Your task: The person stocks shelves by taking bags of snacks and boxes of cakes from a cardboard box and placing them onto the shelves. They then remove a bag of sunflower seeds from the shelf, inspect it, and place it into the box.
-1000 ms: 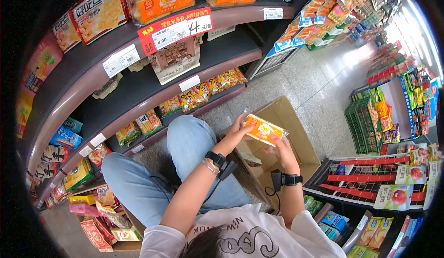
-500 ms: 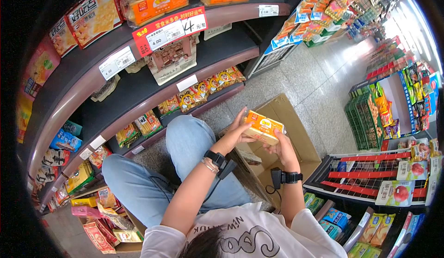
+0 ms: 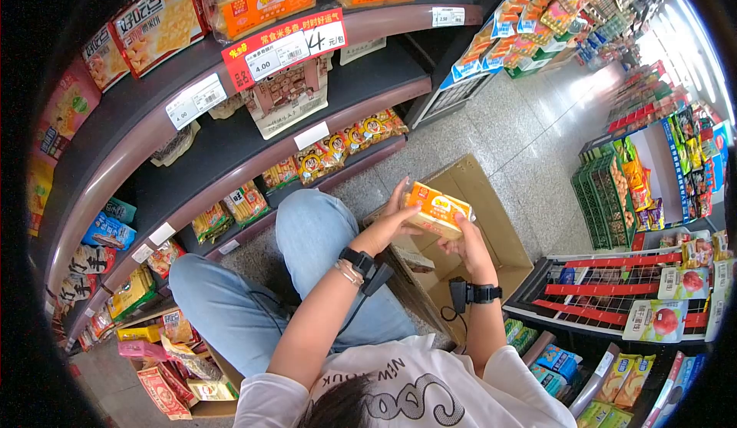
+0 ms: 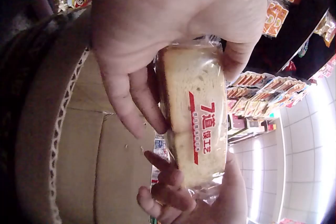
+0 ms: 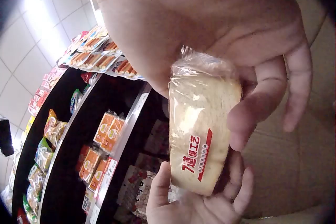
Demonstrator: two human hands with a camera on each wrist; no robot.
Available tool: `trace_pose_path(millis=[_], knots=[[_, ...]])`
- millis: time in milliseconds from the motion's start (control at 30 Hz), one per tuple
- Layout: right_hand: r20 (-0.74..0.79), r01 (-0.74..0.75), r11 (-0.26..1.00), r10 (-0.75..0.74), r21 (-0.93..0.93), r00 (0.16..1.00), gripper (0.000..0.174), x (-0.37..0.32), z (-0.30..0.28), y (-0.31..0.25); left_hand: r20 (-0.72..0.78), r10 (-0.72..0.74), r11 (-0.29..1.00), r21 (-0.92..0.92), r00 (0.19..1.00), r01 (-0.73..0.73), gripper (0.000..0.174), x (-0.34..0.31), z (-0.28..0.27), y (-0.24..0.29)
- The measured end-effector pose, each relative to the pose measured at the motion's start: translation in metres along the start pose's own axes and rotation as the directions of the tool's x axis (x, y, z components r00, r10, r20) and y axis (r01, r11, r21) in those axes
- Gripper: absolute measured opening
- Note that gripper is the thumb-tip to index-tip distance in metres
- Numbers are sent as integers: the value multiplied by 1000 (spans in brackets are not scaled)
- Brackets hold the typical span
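One wrapped cake packet [image 3: 436, 209] sits at the centre of the head view. Two hands hold it: the left hand [image 3: 393, 219] at its 9 o'clock end and the right hand [image 3: 468, 245] at its 5 o'clock. There are two black wrist units [image 3: 367, 268], one on each wrist. One open cardboard box [image 3: 495, 224] lies under the packet. At 11 o'clock stands one shelf rack [image 3: 230, 148], with three boards showing and one red price sign [image 3: 285, 44]. At 3 o'clock is one stack of green crates [image 3: 603, 205]; how many crates it has cannot be told.
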State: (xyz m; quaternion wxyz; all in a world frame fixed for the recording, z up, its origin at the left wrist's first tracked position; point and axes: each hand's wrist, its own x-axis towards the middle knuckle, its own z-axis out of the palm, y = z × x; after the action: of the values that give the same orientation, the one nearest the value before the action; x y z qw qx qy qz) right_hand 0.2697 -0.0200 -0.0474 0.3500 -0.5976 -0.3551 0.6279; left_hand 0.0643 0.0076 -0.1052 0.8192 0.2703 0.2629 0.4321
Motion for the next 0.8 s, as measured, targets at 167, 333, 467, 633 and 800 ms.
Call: trace_pose_path(millis=[167, 333, 467, 633, 800], knots=[[36, -17, 1000, 18, -11, 999, 54, 3, -4, 3, -6, -84, 989, -125, 996, 83, 66, -1, 1, 4], [26, 15, 1000, -15, 13, 1000, 53, 0, 3, 0, 45, -111, 941, -316, 993, 119, 56, 0, -3, 8], [19, 12, 1000, -12, 6, 1000, 52, 0, 5, 0, 43, -96, 924, -367, 994, 105, 52, -1, -1, 12], [13, 1, 1000, -1, 5, 1000, 51, 0, 8, -1, 44, -82, 926, -367, 996, 92, 53, 0, -4, 9], [-23, 0, 999, 1, 41, 1000, 47, -2, 9, 0, 10, -75, 944, -322, 997, 74, 49, 0, -5, 7]])
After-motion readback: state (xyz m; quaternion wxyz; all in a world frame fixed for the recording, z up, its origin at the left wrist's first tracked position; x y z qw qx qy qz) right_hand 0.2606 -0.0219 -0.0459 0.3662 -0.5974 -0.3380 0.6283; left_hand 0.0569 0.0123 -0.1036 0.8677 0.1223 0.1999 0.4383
